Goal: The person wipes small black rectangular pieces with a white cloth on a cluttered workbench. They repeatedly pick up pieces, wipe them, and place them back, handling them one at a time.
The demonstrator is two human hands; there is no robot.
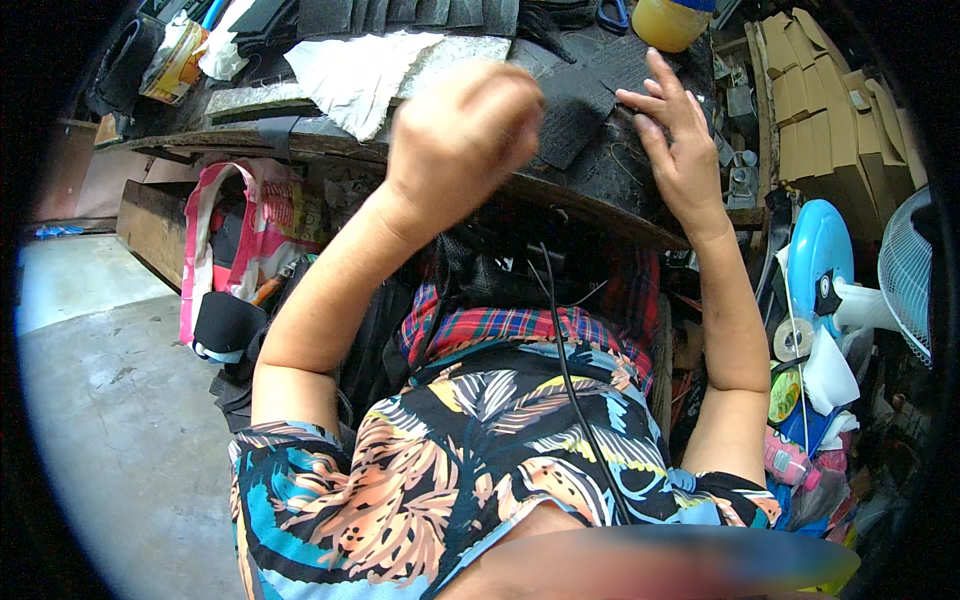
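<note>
My left hand (465,130) is raised over the front edge of the dark workbench (350,150), its fingers curled into a fist and slightly smeared by motion. Whatever it may hold is hidden behind the knuckles. Over the bench on the right, my right hand (682,145) has its fingers apart, the fingertips beside a flat black sheet piece (572,145). Whether they touch it I cannot tell. Just behind my left hand lies a crumpled white cloth or paper (355,75), partly over a pale flat slab (475,50).
Black strips (410,14) line the back of the bench, near blue-handled scissors (612,14) and a jar of yellow stuff (672,25). A yellow tub (175,60) stands far left. Folded cardboard (835,110) and a blue fan (822,255) are at right; a pink-and-white bag (205,235) is below left.
</note>
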